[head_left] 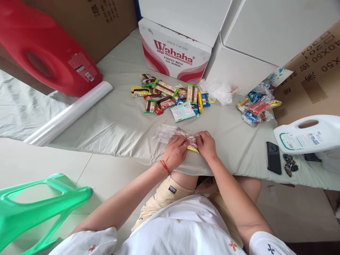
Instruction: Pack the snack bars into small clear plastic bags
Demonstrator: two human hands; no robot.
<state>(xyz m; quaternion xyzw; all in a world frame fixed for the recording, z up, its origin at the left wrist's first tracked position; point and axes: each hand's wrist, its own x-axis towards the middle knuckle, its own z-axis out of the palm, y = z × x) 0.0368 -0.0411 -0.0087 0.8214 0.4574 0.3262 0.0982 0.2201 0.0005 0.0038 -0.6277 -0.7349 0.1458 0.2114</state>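
Observation:
Close to the front edge of the cloth-covered surface lies a clear plastic bag (165,133) with wrapped snacks (193,144) inside or under it; which of the two I cannot tell. My left hand (175,150) rests over the bag, its fingers bent down onto the plastic and partly hidden. Fingers of my right hand (206,144) pinch the right end of the bag beside the snacks. Beyond both hands spreads a loose pile of wrapped snack bars (166,88), with a pale green packet (182,111) at its near side.
Filled clear bags of snacks (257,106) and crumpled plastic (222,92) lie to the right. A Wahaha carton (174,53) stands behind. Around sit a red jug (61,56), plastic roll (71,113), white detergent bottle (310,136), phone (273,157), keys (290,165) and green stool (45,205).

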